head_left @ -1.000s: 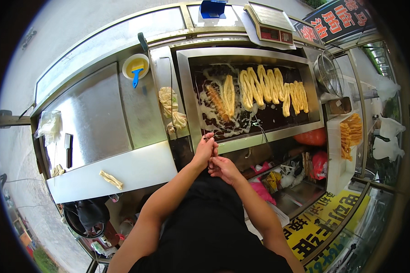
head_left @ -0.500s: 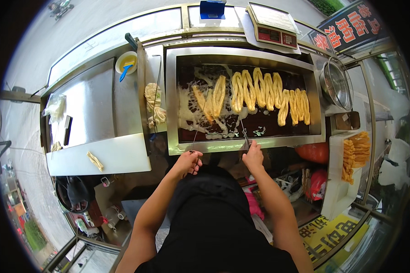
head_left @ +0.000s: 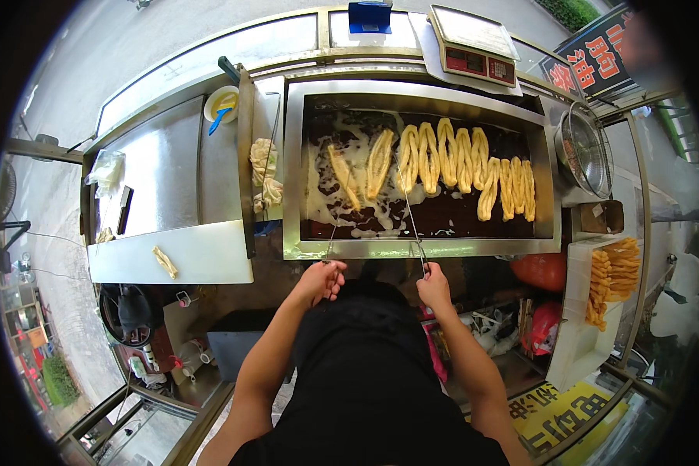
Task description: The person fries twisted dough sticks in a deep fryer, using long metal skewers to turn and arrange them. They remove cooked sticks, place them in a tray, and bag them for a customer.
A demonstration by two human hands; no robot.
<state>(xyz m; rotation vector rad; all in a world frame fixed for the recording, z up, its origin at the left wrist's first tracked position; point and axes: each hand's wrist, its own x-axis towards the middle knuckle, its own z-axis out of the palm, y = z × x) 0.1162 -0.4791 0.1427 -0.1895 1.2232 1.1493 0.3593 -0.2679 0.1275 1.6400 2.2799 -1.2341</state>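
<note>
Both my hands are at the near edge of a steel frying vat (head_left: pixel 489 248) of dark, foaming oil. My left hand (head_left: pixel 322 281) is closed on a thin metal rod (head_left: pixel 332 242) that slants up over the rim into the oil. My right hand (head_left: pixel 435 287) grips a longer thin metal rod (head_left: pixel 411 206), its far end by the left end of a row of pale fried dough sticks (head_left: pixel 429 158). Two browner dough sticks (head_left: pixel 380 163) float apart at the left in the foam. Several shorter sticks (head_left: pixel 508 189) lie side by side at the right.
Left of the vat is a steel worktop (head_left: pixel 163 175) with a white board (head_left: pixel 198 254) holding one raw dough strip (head_left: pixel 165 262). A wire strainer (head_left: pixel 586 150) and a white bin (head_left: pixel 573 346) of browned dough sticks (head_left: pixel 615 272) stand right. A scale (head_left: pixel 474 46) sits behind.
My right rod now reaches farther into the vat, toward the pale row. The two brown sticks at the left, formerly close together, lie farther apart. My left hand has barely moved.
</note>
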